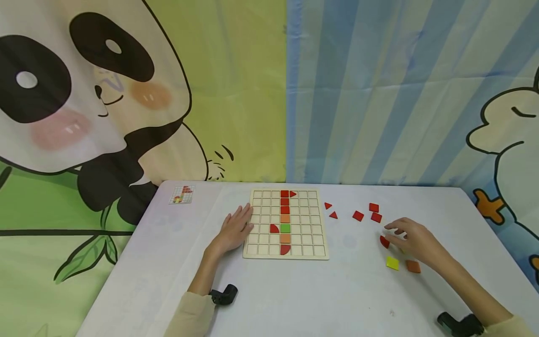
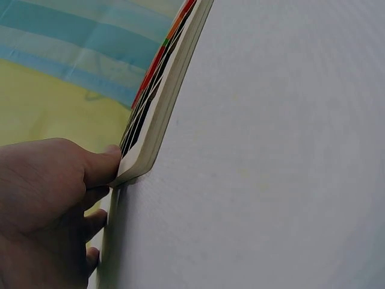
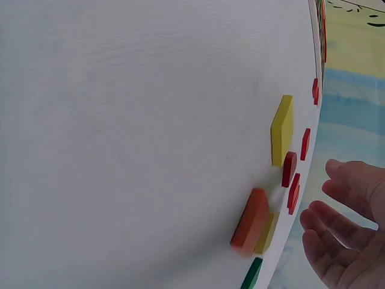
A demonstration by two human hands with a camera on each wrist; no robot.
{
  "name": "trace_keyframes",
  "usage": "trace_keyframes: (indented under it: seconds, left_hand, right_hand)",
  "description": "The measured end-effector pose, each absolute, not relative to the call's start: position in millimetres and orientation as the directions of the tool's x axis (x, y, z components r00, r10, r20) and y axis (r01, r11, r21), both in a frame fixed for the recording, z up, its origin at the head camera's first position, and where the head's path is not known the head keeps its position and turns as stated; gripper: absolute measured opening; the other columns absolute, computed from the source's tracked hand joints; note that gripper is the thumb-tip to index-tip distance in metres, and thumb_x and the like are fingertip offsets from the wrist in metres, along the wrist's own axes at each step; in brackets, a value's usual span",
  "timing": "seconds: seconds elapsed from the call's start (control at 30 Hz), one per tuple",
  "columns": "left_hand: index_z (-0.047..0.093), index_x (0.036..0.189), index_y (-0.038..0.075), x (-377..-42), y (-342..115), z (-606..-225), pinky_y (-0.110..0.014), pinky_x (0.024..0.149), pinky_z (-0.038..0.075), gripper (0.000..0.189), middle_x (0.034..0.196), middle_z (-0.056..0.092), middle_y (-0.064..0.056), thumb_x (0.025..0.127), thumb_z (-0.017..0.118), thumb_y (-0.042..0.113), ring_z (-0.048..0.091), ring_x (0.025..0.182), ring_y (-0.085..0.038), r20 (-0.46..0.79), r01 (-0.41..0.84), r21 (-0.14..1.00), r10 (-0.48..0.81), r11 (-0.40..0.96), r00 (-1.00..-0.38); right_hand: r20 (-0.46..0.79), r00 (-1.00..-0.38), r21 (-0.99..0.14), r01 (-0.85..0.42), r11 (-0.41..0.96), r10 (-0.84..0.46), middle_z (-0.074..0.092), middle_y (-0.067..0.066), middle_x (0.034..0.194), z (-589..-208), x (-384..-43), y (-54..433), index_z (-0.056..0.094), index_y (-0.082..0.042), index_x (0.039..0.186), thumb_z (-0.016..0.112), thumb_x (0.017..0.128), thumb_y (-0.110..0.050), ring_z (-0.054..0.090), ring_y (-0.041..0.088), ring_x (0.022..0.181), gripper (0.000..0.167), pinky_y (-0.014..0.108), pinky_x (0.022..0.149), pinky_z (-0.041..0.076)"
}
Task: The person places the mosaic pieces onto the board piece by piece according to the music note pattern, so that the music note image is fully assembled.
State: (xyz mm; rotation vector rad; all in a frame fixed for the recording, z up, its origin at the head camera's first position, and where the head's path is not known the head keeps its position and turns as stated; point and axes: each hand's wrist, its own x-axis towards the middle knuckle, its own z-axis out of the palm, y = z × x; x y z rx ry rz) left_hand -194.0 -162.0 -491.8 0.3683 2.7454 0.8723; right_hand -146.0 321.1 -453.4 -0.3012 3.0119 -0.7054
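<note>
Right hand (image 1: pixel 416 239) parted and unfilled over a red quarter-round (image 1: pixel 384 241); left hand (image 1: pixel 236 230) at the board (image 1: pixel 309 229).
The quarter-round lies flat at the right hand's fingertips; I cannot tell whether they touch. A yellow piece (image 1: pixel 392 264) and an orange piece (image 1: pixel 413 267) lie just on the hand's near side. Past the fingertips come three red squares (image 1: pixel 358 216), then two red triangles (image 1: pixel 333 215), then the board, its left edge under the left hand's outstretched fingers. The quarter-round looks light, stiff and not easily broken; its smooth face could slip, so pinch it by opposite side edges. The board may slide, so steadying its rim makes sense.
</note>
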Motion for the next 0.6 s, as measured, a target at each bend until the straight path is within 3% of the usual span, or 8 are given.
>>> trace_keyframes:
  seconds: [0.33,0.6]
  left_hand:
    - [0.025,0.164,0.004,-194,-162,-493,-0.060,0.128,0.001,0.060,0.173,0.018,-0.013,0.111,0.045,0.023,0.008,0.162,-0.035,-0.151,0.161,0.592,0.305,0.790,-0.940]
    - [0.026,0.164,0.004,-195,-162,-494,-0.061,0.128,0.002,0.060,0.173,0.018,-0.013,0.110,0.046,0.022,0.008,0.162,-0.036,-0.146,0.160,0.592,0.301,0.790,-0.942]
  right_hand:
    - [-0.032,-0.990,-0.416,-0.113,0.902,-0.139,0.067,0.028,0.111,-458,-132,342,0.073,0.005,0.111,0.081,0.087,-0.011,0.068,0.042,0.094,0.030,0.046,0.072,0.063]
    - [-0.047,-0.990,-0.409,-0.101,0.907,-0.132,0.068,0.024,0.108,-467,-128,355,0.074,0.006,0.110,0.083,0.085,-0.012,0.066,0.038,0.093,0.032,0.048,0.076,0.062]
